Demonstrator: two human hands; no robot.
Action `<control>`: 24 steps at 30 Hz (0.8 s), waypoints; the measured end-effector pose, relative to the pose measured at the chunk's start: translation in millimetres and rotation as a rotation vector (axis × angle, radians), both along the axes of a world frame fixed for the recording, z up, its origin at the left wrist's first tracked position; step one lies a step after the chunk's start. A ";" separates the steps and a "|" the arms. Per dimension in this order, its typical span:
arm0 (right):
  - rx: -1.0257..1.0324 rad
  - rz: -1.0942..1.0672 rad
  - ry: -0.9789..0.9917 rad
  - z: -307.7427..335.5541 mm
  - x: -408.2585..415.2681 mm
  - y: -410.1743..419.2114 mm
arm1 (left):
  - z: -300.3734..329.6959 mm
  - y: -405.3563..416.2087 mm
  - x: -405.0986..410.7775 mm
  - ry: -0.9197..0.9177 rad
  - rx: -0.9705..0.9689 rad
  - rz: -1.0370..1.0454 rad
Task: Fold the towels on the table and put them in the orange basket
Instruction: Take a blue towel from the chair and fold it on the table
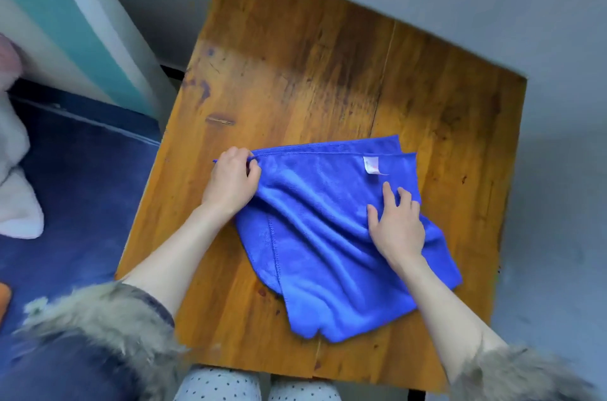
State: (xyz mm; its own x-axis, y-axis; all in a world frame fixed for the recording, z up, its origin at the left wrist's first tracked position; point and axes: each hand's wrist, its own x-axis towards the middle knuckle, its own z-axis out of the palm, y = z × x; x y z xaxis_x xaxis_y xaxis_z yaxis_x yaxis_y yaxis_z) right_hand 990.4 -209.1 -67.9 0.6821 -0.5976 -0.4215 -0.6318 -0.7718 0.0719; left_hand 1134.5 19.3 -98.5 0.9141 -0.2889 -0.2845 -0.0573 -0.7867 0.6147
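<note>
I am seeing the left hand (231, 179) curling its fingers round the far left corner of the blue towel (328, 243), pinching the hem there against the wooden surface (295, 72); the right hand (395, 225) is lying flat on the towel's right half, fingers straight and spread, pressing the cloth down and holding nothing. The towel is lying on the near part of the surface, doubled over so that two edges are showing along its far side, one just behind the other; a small white label (372, 166) is sitting near the upper edge, just beyond the right fingertips; the cloth is rumpling in long creases between the two hands, and its near end is reaching toward the surface's front edge without hanging over it. Both forearms are coming in bare from fur-trimmed cuffs (98, 318) at the bottom corners; dotted trouser knees (223, 384) are showing below the near edge of the surface. To the left, a dark blue floor covering (82, 187) is running beside the surface, with some pale fabric (16, 197) lying on it; a sliver of something orange (4, 299) is peeking in at the far left edge, and I cannot tell whether that is the basket.
</note>
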 end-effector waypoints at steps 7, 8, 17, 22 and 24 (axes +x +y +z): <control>-0.036 -0.273 -0.216 -4.7 -43.9 -32.0 | 0.6 -52.2 -11.6 -0.009 0.008 -0.188; -0.040 -0.308 -0.264 -5.0 -43.5 -41.1 | 0.6 -53.8 -12.9 -0.013 0.010 -0.180; 0.272 -0.605 -0.368 -5.3 -2.1 -113.9 | 4.8 -55.1 -22.3 -0.012 0.006 -0.039; 0.399 -0.757 -0.388 -10.5 -3.1 -127.9 | 6.1 -58.6 -25.2 -0.039 0.001 0.070; 0.423 -0.730 -0.402 -10.4 -8.5 -130.1 | 9.0 -57.4 -27.3 -0.048 -0.024 0.087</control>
State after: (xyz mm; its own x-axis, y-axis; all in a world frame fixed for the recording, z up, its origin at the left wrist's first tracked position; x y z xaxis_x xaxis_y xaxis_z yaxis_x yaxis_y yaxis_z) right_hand 981.8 -339.2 -78.2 0.3399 -0.7866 -0.5155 -0.8870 -0.0860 -0.4537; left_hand 1107.2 -38.1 -89.5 0.9486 -0.2138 -0.2332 -0.0193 -0.7750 0.6317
